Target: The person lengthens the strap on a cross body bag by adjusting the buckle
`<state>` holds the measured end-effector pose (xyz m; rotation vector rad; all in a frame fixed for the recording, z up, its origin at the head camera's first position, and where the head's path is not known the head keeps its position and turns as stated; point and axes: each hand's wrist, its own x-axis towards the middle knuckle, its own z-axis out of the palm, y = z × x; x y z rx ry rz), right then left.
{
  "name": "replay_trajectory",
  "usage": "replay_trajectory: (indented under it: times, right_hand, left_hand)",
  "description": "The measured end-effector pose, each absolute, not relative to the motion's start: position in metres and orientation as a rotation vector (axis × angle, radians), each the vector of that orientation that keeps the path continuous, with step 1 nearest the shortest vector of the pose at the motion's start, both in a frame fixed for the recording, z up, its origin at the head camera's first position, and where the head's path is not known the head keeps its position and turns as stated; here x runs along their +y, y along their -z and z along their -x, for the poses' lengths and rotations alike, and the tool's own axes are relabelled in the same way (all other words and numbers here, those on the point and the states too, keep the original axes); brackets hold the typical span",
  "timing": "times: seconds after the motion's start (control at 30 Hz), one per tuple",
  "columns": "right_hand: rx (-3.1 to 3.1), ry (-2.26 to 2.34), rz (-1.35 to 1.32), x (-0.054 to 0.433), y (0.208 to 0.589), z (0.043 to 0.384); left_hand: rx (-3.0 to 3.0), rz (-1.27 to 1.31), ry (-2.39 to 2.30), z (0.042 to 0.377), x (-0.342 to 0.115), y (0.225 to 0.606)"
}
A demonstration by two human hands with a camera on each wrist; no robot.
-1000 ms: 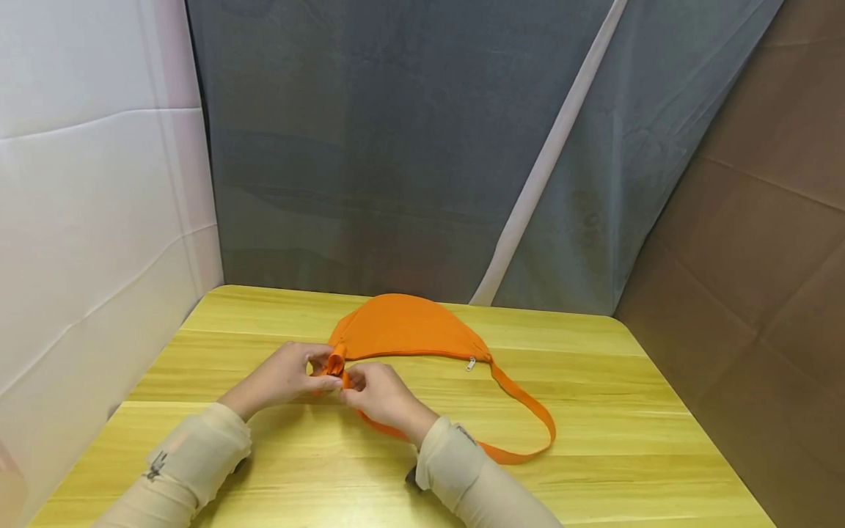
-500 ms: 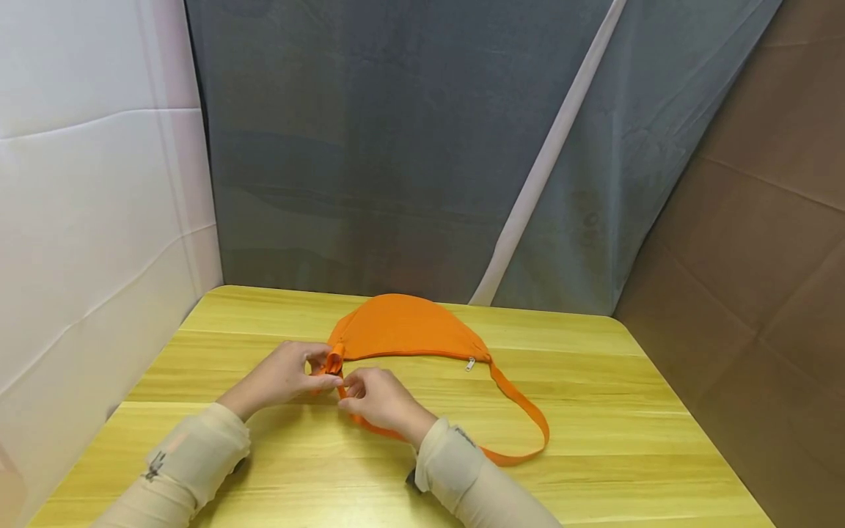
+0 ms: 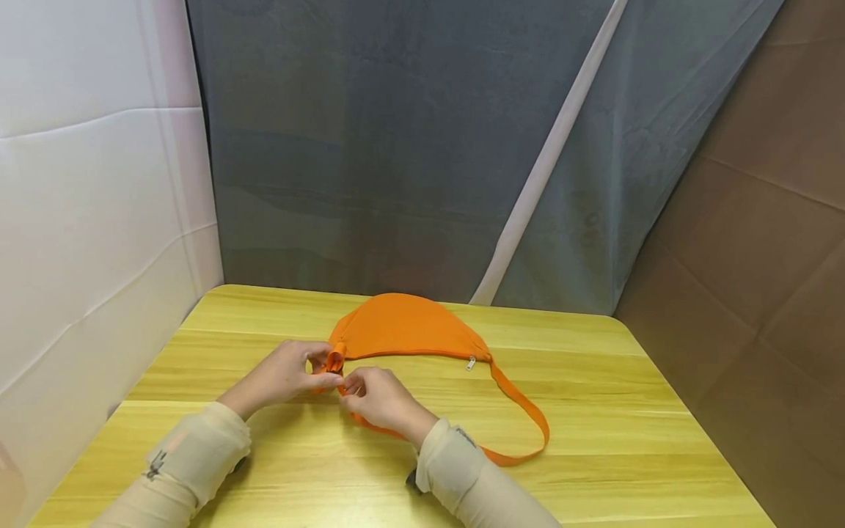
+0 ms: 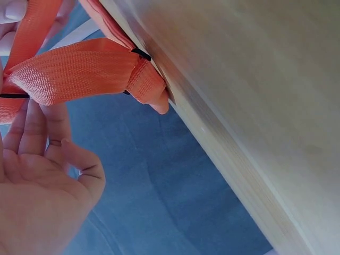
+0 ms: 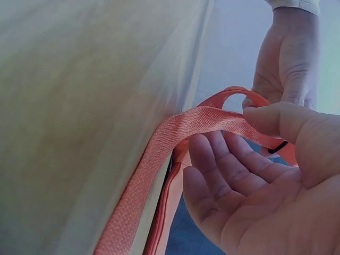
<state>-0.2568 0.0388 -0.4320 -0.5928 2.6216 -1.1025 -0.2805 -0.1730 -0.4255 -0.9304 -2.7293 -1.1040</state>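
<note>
An orange waist bag [image 3: 409, 326] lies on the table, its curved side away from me and its zipper pull [image 3: 471, 364] at the right end. From that end the webbing strap [image 3: 521, 400] loops round in front to both hands. My left hand [image 3: 284, 372] pinches the strap by a black slider buckle [image 4: 15, 96] at the bag's left end, where the strap stands up in a small loop [image 3: 337, 359]. Just right of it, my right hand [image 3: 383, 396] pinches the strap between thumb and fingers, as the right wrist view shows. Some fingertips are hidden behind the webbing.
The yellow wood-grain table [image 3: 607, 440] reaches back to a grey curtain [image 3: 396, 147] with a pale diagonal strip [image 3: 548, 161]. A white sheet [image 3: 99, 183] hangs at the left, a brown one [image 3: 759, 257] at the right.
My right hand has drawn slightly towards me along the strap. The strap's loop at the right has pulled in a little to the left. My left hand has stayed almost in place.
</note>
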Motion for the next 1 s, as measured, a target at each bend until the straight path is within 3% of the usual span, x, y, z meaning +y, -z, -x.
replay_trajectory:
  times: [1.0]
  right_hand:
    - [2.579, 1.158, 0.565, 0.0377, 0.4312, 0.2570]
  left_hand:
    - [-2.729, 0.911, 1.097, 0.2786, -0.1726, 0.4230]
